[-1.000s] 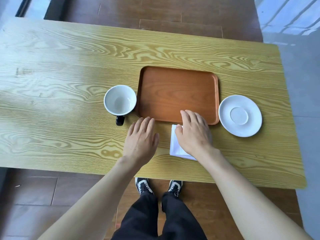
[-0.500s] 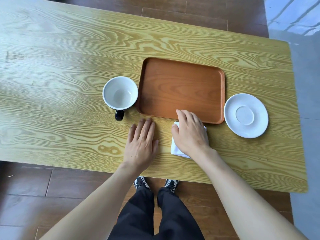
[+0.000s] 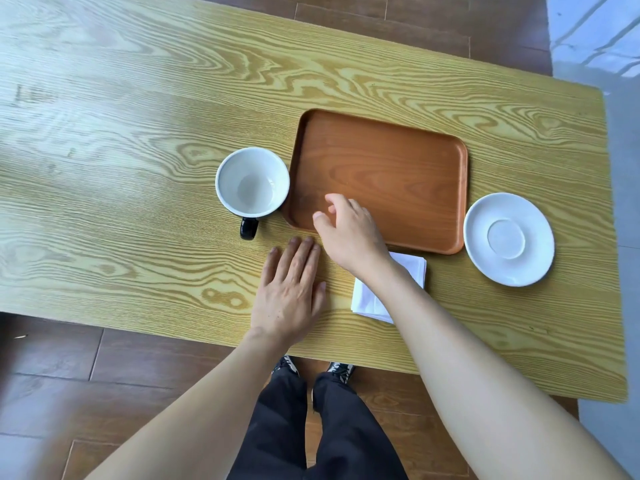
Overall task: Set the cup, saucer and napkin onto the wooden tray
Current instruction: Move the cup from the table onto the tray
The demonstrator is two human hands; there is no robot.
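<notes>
The brown wooden tray (image 3: 398, 161) lies bare in the middle of the table. A cup (image 3: 252, 181), white inside with a black handle, stands touching the tray's left edge. The white saucer (image 3: 508, 239) rests on the table to the tray's right. A folded white napkin (image 3: 370, 299) lies in front of the tray, partly under my right forearm. My right hand (image 3: 349, 233) hovers over the tray's near left corner, fingers loosely curled and apart, holding nothing. My left hand (image 3: 289, 289) lies flat on the table just left of it.
The yellow-grained table (image 3: 121, 150) reaches far to the left and back. Its near edge runs just behind my wrists, with dark wood floor and my legs below. A grey floor strip runs past the table's right end.
My right hand has lifted off the napkin and moved left and forward over the tray's near left corner, uncovering most of the napkin. My left hand stays flat on the table.
</notes>
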